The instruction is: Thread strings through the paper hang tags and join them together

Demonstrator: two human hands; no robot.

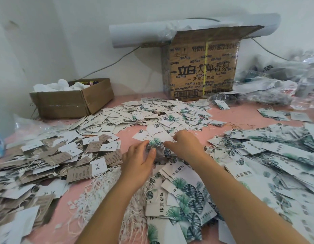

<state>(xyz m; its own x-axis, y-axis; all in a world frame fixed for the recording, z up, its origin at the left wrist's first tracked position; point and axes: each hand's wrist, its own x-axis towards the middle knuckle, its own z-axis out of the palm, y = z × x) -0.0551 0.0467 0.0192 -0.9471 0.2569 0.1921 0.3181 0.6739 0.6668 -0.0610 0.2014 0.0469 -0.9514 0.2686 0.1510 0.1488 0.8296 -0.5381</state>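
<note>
Left hand (140, 160): thumb on small dark tag (159, 152), fingers near straight; grip not discernible.
Right hand (185, 144): curled, pinching white leaf-print paper hang tag (158, 135).
Tag position: between both hands, mid-table.
White strings (107, 187): tangled heap beside left forearm.
Surface: pink table (240, 113).
</note>
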